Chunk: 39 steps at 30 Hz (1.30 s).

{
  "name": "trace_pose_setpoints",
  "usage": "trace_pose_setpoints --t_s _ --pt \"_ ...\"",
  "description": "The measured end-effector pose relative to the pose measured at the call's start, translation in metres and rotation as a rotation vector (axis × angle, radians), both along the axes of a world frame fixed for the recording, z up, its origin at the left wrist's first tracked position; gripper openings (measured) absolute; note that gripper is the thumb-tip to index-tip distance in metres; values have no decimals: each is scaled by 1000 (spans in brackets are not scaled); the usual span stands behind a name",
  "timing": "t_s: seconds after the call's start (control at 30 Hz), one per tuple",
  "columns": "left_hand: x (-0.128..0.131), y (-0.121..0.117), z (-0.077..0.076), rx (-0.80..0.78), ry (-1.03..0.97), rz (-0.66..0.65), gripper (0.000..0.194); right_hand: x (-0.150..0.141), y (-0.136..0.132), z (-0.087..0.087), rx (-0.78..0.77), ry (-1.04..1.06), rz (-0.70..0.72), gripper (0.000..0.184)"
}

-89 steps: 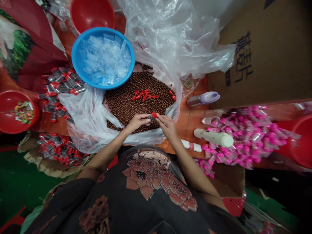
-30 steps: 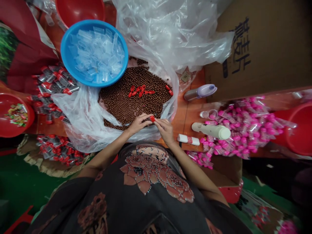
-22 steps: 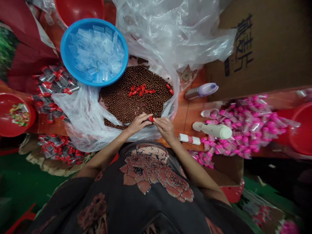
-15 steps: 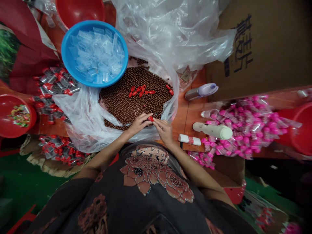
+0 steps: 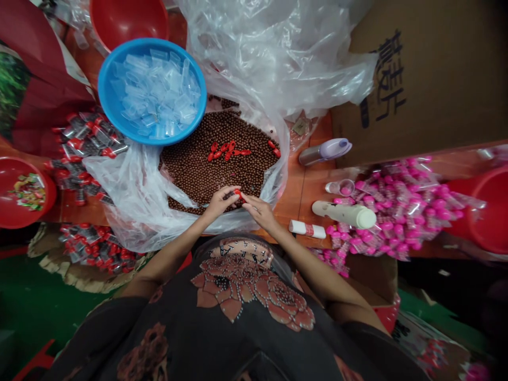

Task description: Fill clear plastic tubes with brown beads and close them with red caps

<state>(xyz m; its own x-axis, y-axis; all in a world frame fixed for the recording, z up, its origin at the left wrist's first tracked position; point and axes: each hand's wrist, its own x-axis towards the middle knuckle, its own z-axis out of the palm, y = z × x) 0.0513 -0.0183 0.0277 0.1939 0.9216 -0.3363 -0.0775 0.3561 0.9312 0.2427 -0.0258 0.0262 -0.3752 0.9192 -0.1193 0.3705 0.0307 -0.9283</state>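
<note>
Over the near edge of the chocolate-brown balls point(image 5: 222, 174), my two hands meet at a small clear container whose red cap point(image 5: 238, 194) shows between them. My left hand point(image 5: 219, 203) is closed round the container's body, mostly hiding it. The fingertips of my right hand point(image 5: 260, 212) close on the red cap from the other side. Several loose red caps point(image 5: 228, 150) lie on the balls, farther from me. A clear plastic bag point(image 5: 135, 201) lies spread open beneath and around the balls.
A blue basin point(image 5: 103, 95) of clear empty containers stands at the back left. Filled red-capped containers point(image 5: 93, 132) are heaped left, near a red bowl point(image 5: 50, 198). To the right are a purple-lidded bottle point(image 5: 331, 151), a pale flask point(image 5: 343, 214), pink-capped containers point(image 5: 408, 211) and a cardboard box point(image 5: 436, 79).
Three seconds ago the container's clear body showed between my hands; now mainly its red cap does. Both hands have shifted slightly left, and my right fingers have straightened somewhat. The whole view has shifted a little.
</note>
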Motion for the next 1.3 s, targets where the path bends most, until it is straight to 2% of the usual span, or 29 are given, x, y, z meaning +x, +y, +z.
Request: trace_pose_setpoints --t_s 0.07,0.17,0.27,0.33,0.37,0.43,0.5,0.57,0.63,0.7,0.8,0.87,0.93,1.03,1.13,1.23,1.3 --pt "-4 2 -5 -68 -57 30 46 4 12 -14 -27 -74 -34 42" --pt "-9 4 -10 -45 -72 42 43 3 36 -40 63 -331 -129 38" --pt "-13 4 -13 38 -16 28 37 -3 55 -60 127 -601 12 30" --pt "-15 3 -14 50 -2 24 36 -7 61 -65 117 -669 80 27" --pt "-16 2 -14 41 -14 25 36 -9 62 -64 108 -656 67 26" --pt "-17 1 -14 0 -70 25 41 -12 59 -55 72 -513 -63 24" --pt "-17 0 -12 -46 -128 19 51 -15 52 -39 13 -253 -240 25" --pt "-16 1 -10 -80 -157 -1 61 -19 43 -19 -31 -30 -332 27" --pt "-13 3 -8 -88 -159 -20 65 -22 35 1 -7 33 -316 25" --pt "-8 6 -7 -76 -152 -22 65 -23 29 18 73 -5 -258 21" --pt "0 9 -5 -46 -150 0 62 -19 25 32 179 -67 -128 23" --pt "5 11 0 -40 -160 14 57 -13 22 34 174 -48 -43 28" --pt "9 12 5 -43 -173 36 52 -7 18 31 93 28 -19 40" --pt "14 14 15 -79 -221 71 47 -1 11 20 -113 169 -191 63" --pt "15 16 22 -129 -286 63 44 1 6 14 -277 245 -393 50" --pt "15 16 26 -157 -291 17 43 0 8 19 -206 199 -475 37" --pt "16 16 26 -167 -280 -17 45 -1 11 27 -56 88 -417 38"
